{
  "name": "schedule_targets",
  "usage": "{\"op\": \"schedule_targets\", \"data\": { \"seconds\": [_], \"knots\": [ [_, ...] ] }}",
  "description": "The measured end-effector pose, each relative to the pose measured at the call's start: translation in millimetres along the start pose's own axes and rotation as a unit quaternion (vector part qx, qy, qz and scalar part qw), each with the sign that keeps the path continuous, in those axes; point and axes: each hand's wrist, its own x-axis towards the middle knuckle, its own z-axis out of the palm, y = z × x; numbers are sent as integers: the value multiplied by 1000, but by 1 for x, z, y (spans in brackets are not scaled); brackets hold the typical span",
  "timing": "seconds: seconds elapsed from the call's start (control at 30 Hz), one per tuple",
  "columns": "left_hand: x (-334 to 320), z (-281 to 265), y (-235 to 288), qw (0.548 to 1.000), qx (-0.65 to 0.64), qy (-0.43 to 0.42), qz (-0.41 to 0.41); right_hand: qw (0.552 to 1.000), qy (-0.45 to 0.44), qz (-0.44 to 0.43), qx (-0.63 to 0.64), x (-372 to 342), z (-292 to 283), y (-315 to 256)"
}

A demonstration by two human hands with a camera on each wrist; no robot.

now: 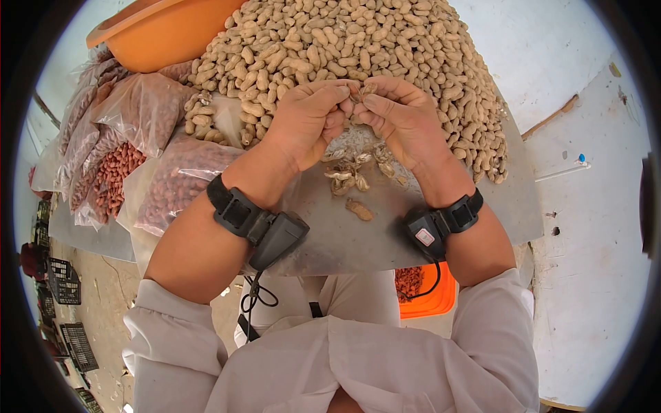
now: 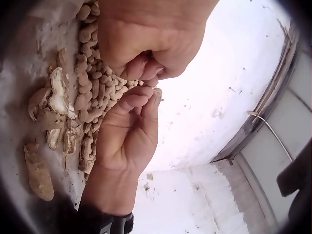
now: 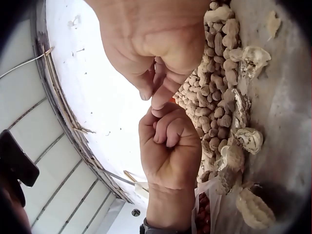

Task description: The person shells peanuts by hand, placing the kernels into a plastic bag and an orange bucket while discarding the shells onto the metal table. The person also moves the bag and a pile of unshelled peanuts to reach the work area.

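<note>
Both hands meet over the near edge of a large heap of unshelled peanuts (image 1: 385,41). Between the fingertips is a broken peanut shell (image 1: 365,90), mostly covered by the fingers. My left hand (image 1: 308,118) pinches it with thumb and forefinger, the other fingers curled in. From the other side, my right hand (image 1: 407,122) pinches it the same way. Right below the hands, several split empty shells (image 1: 348,172) lie on the grey metal tabletop (image 1: 330,241). One single peanut (image 1: 359,209) lies nearer the body; it also shows in the left wrist view.
Clear plastic bags of red shelled peanuts (image 1: 182,182) crowd the left side, one with its kernels (image 1: 117,175) exposed. An orange basin (image 1: 162,34) stands behind them. Below the table's front edge is an orange container (image 1: 430,296) with reddish bits. A white wall (image 1: 585,275) rises at right.
</note>
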Motion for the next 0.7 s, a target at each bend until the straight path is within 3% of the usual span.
{"op": "schedule_targets", "data": {
  "seconds": [0.43,0.53,0.57,0.63,0.7],
  "knots": [
    [3,-3,-2,999,-4,10,-35,1000,27,-2,-3,0,2,4],
    [2,-1,-3,997,-9,34,-69,996,19,-37,-76,-1,3,5],
    [2,-2,-3,996,-17,36,-83,986,17,-50,-159,-3,5,3],
    [3,-3,-3,992,-34,42,-111,944,14,-74,-321,-8,15,-5],
    [5,-6,-4,987,-77,35,-134,909,-11,-149,-388,-9,15,-4]
  ]
}}
